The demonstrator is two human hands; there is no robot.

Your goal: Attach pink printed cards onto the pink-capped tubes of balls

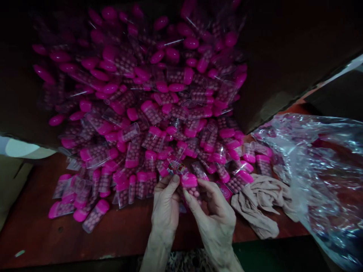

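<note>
Slip risk: the right hand [217, 211] is grasping the held container [189, 182] mainly with thumb and fingertips, so a loosening pinch could be letting it drop onto the surface [127, 236]
Mix-up risk: look-alike containers [132, 155] are crowding just beyond the hands, so a fallen one could be getting lost among them
Crease risk: the printed piece [176, 166] is looking thin and glossy, so too hard a squeeze could be wrinkling it
Held container: it is sitting between the hands, touching the right thumb and fingers, its pink end pointing away from the person
Left hand [165, 207]: it is pinching the printed piece under its thumb, the other fingers partly hiding; whether they are also touching the held container, I cannot tell
Printed piece: it is showing just past the left thumb tip, beside the pink end
Cloth [258, 206]: it is lying crumpled to the right of the right hand, clear plastic [326, 166] spreading beside it
</note>
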